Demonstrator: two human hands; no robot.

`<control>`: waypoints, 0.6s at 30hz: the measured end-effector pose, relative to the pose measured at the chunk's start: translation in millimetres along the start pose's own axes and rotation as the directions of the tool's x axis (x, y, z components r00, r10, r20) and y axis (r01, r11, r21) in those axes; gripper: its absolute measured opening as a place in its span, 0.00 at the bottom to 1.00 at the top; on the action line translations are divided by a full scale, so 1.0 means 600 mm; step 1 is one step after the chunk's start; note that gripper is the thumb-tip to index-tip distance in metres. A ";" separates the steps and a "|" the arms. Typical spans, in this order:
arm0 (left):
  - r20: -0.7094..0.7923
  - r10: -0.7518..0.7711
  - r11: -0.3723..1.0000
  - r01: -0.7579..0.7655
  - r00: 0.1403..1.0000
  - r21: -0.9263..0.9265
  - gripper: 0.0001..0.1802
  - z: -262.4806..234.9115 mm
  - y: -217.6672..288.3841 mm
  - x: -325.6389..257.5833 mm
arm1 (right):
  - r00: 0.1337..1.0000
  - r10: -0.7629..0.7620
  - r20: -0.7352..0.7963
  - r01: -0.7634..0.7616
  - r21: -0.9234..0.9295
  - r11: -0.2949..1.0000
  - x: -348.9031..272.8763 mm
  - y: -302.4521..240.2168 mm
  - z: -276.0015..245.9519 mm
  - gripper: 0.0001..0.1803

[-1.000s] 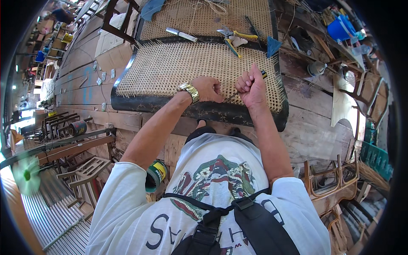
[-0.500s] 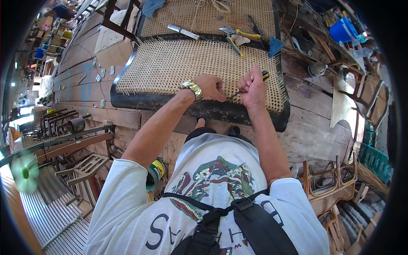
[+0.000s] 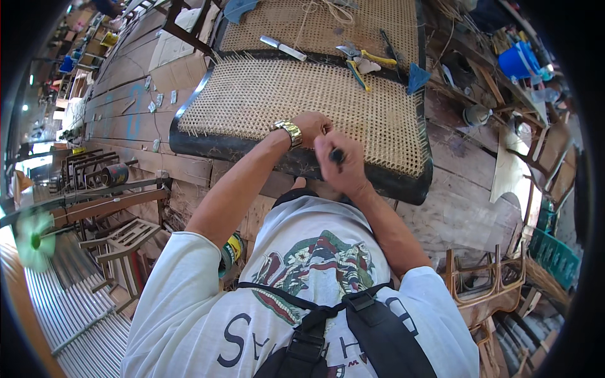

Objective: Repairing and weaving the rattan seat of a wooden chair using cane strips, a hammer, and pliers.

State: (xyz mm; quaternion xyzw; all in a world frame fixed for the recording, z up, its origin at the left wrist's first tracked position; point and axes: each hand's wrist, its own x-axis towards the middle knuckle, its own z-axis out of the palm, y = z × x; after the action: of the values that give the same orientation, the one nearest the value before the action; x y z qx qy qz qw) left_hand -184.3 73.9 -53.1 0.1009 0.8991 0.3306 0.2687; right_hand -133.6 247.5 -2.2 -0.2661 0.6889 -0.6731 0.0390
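A woven cane panel (image 3: pixel 252 94) sits in a dark curved wooden frame (image 3: pixel 214 145) in front of me, loose cane ends sticking out along its edges. My left hand (image 3: pixel 311 128), with a gold watch at the wrist, rests closed at the panel's near edge; what its fingers pinch, if anything, is hidden. My right hand (image 3: pixel 345 170) is wrapped round a thin-shafted, screwdriver-like tool (image 3: pixel 338 155). The butt of its dark handle faces up, and its tip is out of sight beside my left hand.
Across the panel lie a pale-handled blade (image 3: pixel 283 48), yellow-handled shears (image 3: pixel 378 58), pliers with green and yellow grips (image 3: pixel 358 74) and a blue wedge-shaped piece (image 3: pixel 417 79). A blue bucket (image 3: pixel 518 61) stands right. Chair frames (image 3: pixel 485 277) are at lower right, a fan (image 3: pixel 36 240) at left.
My right hand has swung left and nearer to me, bringing the tool from a slant to nearly end-on beside my left hand. My left hand stays at the panel's near edge.
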 end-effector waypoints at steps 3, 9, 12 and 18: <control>-0.051 -0.009 1.000 0.008 0.999 -0.027 0.16 -0.016 0.035 -0.051 | 0.946 -0.220 0.238 0.255 -0.126 0.959 -0.004 0.003 0.000 0.16; -0.431 -0.172 0.985 0.160 0.886 -0.063 0.16 0.003 0.036 -0.131 | 0.978 -0.132 0.163 0.139 -0.033 0.990 -0.004 0.011 0.002 0.17; -0.462 -0.147 0.989 0.120 0.874 -0.088 0.16 0.019 0.050 -0.129 | 1.000 0.000 -0.023 0.000 -0.006 1.000 0.014 0.015 -0.006 0.18; -0.426 -0.201 0.977 0.148 0.882 -0.154 0.19 0.054 0.048 -0.112 | 0.967 0.109 0.232 -0.141 0.123 0.982 0.001 -0.031 -0.035 0.15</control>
State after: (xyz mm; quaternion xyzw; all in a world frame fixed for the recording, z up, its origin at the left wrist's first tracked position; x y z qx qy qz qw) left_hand -110.0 89.2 -26.8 -0.0736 0.9210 0.3711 0.0932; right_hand -136.8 267.4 17.4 -0.2929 0.6473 -0.6810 0.1774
